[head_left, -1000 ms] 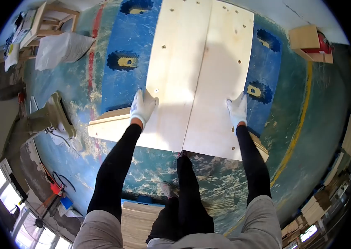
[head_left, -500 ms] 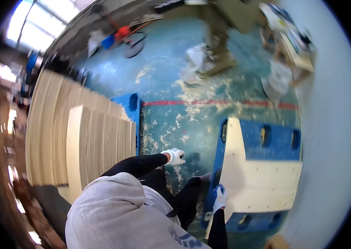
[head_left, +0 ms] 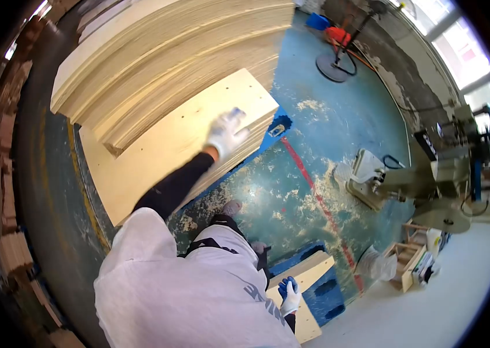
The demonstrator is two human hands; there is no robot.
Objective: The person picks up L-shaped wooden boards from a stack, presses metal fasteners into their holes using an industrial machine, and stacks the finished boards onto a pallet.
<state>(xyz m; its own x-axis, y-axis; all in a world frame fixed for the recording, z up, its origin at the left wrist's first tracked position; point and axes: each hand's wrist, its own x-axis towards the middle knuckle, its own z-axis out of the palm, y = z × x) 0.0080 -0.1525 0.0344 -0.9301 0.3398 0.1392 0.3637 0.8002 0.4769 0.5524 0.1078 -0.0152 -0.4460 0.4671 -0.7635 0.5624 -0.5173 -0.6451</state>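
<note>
My left hand [head_left: 226, 137], in a white glove and blurred by motion, is over the top board [head_left: 198, 110] of a large stack of pale wooden boards. Its fingers look apart and nothing shows in them; whether it touches the board is unclear. Low in the view, my right hand [head_left: 291, 297] is beside a smaller pile of boards [head_left: 306, 325]. Its blue-coated fingers are loosely bent, with nothing visible between them. The pile rests on a blue pallet [head_left: 329, 290].
Taller stacked boards [head_left: 181, 52] rise behind the top board. At the right are a machine [head_left: 425, 180], a wooden stool-like frame [head_left: 404, 261] and a plastic bag [head_left: 377, 264]. A round-based stand [head_left: 332, 66] is farther back. A red line [head_left: 317, 200] crosses the floor.
The view has swung round from the smaller board pile to the large stack. Both hands have left the pale boards they were on; my left hand is now over the large stack.
</note>
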